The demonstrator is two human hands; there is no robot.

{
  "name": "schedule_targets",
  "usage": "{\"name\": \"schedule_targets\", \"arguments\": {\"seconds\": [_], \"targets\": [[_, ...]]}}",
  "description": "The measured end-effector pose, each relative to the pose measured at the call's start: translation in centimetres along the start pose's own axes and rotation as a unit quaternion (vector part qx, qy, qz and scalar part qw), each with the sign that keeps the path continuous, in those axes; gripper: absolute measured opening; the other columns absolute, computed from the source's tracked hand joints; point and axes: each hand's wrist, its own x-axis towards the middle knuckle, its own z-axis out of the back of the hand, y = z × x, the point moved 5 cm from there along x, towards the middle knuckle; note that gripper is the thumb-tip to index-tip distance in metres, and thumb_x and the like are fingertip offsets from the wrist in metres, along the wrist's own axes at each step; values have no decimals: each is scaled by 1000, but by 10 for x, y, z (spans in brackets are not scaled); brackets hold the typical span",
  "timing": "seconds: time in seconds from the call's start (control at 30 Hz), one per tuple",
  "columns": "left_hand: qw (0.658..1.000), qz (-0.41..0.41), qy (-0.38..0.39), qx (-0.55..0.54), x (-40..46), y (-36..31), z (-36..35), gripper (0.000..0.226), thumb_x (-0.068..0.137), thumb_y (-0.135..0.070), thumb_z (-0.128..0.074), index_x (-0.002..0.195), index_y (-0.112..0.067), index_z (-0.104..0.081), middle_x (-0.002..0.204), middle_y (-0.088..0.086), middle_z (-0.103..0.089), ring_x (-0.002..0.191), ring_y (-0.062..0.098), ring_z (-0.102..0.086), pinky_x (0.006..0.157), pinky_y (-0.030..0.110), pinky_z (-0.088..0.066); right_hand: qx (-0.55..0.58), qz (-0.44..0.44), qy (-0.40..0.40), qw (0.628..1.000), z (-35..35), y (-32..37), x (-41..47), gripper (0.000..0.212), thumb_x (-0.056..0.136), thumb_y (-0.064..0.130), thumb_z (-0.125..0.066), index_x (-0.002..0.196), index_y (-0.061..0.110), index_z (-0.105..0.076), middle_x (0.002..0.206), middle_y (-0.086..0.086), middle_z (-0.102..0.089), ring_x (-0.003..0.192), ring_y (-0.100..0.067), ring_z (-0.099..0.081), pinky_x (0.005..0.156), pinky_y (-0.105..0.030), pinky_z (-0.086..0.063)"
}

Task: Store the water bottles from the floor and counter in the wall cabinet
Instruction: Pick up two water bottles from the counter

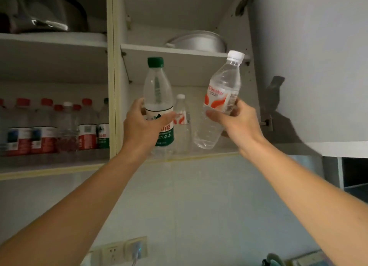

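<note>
Holding a green-capped bottle [158,98] in the left hand [139,124] and a tilted white-capped bottle [219,100] in the right hand [237,122], both gripped firmly. Either could knock over the small bottle [182,122] standing just behind them on the cabinet shelf [199,156].

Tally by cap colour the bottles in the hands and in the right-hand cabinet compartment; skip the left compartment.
Green cap: 1, the green-capped bottle in the left hand.
White cap: 2, the tilted bottle in the right hand and the small bottle standing behind.
Total: 3.
</note>
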Motion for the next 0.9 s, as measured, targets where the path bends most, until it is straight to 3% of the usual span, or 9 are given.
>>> {"name": "schedule_targets", "arguments": {"seconds": [0.1,0.2,0.3,0.4,0.5,0.6,0.7,0.9], "targets": [[999,32,11,36,22,14,-5,43,73,-35,-86,104,-35,-55,96,-19,-62,88,2,-62,69,24,-49,-26,-25,32,999,-9,-9,29,37,70,39,-89,100,39,-68,97,16,-76,92,-8,-73,91,-46,-59],[995,87,11,52,35,36,-10,47,75,-32,-86,111,-28,-56,109,-4,-68,99,20,-67,85,42,-57,-61,-40,54,996,-18,-28,47,36,72,34,-88,103,35,-70,97,11,-77,92,-10,-73,87,-43,-60],[991,121,15,61,42,54,-14,44,77,-36,-85,110,-24,-58,113,2,-70,100,25,-69,91,49,-57,-78,-49,66,994,-23,-48,59,34,73,31,-87,104,30,-72,95,9,-77,90,-12,-73,76,-35,-60],[988,131,45,72,50,66,-18,31,80,-41,-81,97,-35,-57,103,-4,-70,95,21,-69,89,49,-58,-89,-64,84,990,-29,-68,67,32,73,29,-87,103,28,-73,94,6,-77,86,-13,-73,70,-32,-59],[983,146,75,80,57,73,-25,26,82,-43,-79,96,-35,-58,100,-4,-71,90,18,-70,87,47,-59,-95,-72,100,988,-34,-81,73,32,77,31,-85,105,27,-70,94,2,-76,78,-16,-71,58,-28,-55],[980,143,91,105,61,79,-30,28,84,-45,-77,101,-32,-58,100,-5,-70,92,19,-70,89,48,-59,-109,-81,125,983,-41,-90,77,30,80,35,-84,103,31,-64,92,1,-76,82,-23,-74,70,-44,-64],[972,132,106,165,69,81,-31,32,83,-46,-78,100,-26,-60,99,-2,-71,92,20,-71,87,47,-60,-118,-81,142,979,-43,-97,81,40,80,38,-83,113,28,-62,95,3,-75,81,-19,-75,74,-45,-64],[948,143,162,235,81,83,-31,31,80,-39,-81,91,-27,-55,92,-5,-67,82,13,-67,57,28,-59,-158,-93,199,963,-41,-108,88,58,73,38,-88,119,33,-53,102,5,-70,87,-14,-71,59,-27,-58]]}}
